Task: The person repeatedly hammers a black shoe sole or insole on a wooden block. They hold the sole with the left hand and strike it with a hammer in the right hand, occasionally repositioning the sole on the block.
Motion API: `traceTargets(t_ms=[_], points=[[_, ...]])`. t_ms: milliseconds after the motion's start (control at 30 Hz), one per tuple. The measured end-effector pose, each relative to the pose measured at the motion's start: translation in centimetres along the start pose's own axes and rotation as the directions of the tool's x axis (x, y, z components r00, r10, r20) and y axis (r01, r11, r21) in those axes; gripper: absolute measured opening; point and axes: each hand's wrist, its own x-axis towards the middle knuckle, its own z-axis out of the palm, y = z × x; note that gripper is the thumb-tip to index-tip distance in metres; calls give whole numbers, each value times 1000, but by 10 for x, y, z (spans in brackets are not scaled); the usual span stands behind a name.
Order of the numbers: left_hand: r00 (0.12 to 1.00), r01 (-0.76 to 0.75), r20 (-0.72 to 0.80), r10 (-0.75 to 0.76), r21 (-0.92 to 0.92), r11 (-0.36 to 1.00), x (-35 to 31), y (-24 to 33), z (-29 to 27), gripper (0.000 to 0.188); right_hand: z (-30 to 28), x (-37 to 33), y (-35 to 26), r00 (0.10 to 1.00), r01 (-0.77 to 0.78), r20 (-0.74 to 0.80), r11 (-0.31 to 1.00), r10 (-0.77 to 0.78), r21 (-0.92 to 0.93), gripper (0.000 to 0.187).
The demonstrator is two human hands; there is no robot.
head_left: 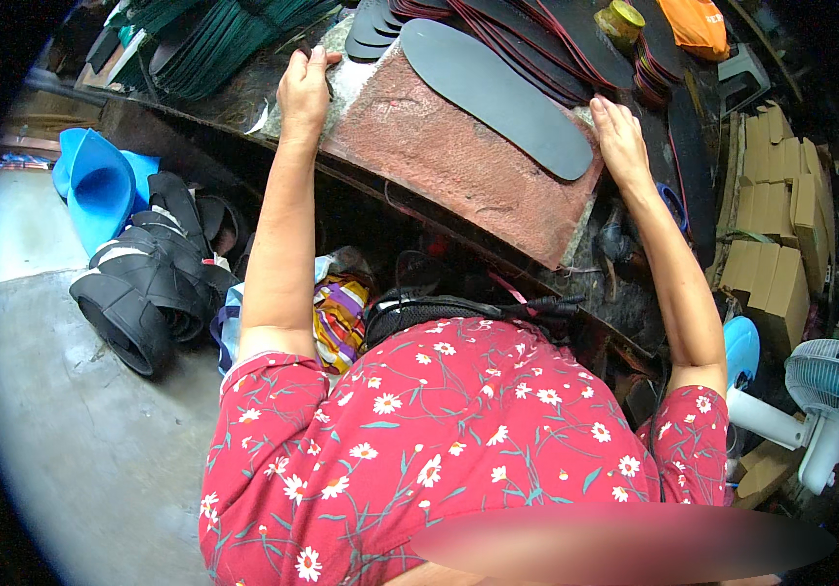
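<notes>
A dark grey shoe sole (497, 98) lies flat and slanted across a rough reddish slab (429, 161) on the workbench. At the slab's far left, my left hand (304, 96) has its fingers curled in; a small dark tip shows by them, but what they hold is unclear. Close to its fingertips is a pile of grey soles (370, 31). My right hand (620, 145) rests at the slab's right edge, just beyond the sole's near end, fingers stretched out. Past those fingertips lie fanned stacks of dark soles with red edges (527, 44).
Dark green bundled material (229, 44) sits at the back left. A yellow-lidded jar (620, 21) and an orange bag (695, 27) are at the back right. Black rolled pieces (151, 283) lie on the left floor. Cardboard boxes (766, 283) and a white fan (822, 391) stand right.
</notes>
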Motion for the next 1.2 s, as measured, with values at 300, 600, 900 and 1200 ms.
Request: traceTargets(t_ms=[300,600,900,1200], points=[[986,-29,-167,-8,-222,975,-5,14,-10,32,-66,-8,-64,971,208,119,978,-208,9,56],[996,62,84,-4,-711,701,-71,114,-3,15,-68,-51,-84,900,372,258,928,-352,-31,52],[851,493,499,-164,-652,576,-101,139,31,19,-84,-59,-79,897,312,328,950,-297,6,56],[824,493,555,-111,-607,623,-102,135,28,18,-114,-69,-85,926,245,298,969,-230,-16,58]])
